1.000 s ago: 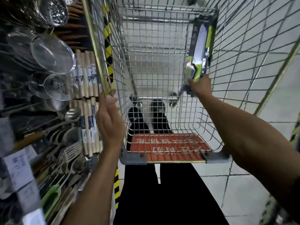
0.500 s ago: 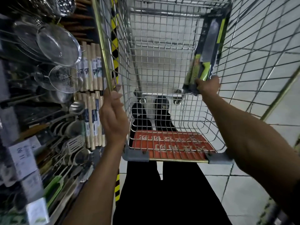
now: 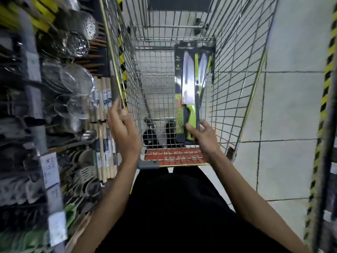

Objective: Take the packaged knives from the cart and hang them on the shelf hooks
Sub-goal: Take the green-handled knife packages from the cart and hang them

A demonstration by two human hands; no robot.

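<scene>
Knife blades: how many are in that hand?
2. One wide blade faces us in the packaged knives the right hand grips; a second blade peeks out just right of it. More may hide behind.

Wire cart (image 3: 228, 88) on the tiled floor (image 3: 291, 125), beside the utensil shelf (image 3: 33, 106).
A red panel (image 3: 175, 157) sits at the cart's near end; strainers (image 3: 76, 79) and rolling pins (image 3: 104, 143) hang along the shelf's front.

- Pale grey floor tiles (image 3: 291, 106) with dark joints fill the right half of the frame.
- A yellow-and-black striped strip (image 3: 326, 84) runs down the right edge.
- At the left hang metal strainers (image 3: 76, 79), wooden rolling pins (image 3: 104, 143) and white price tags (image 3: 49, 167), partly blurred.
</scene>
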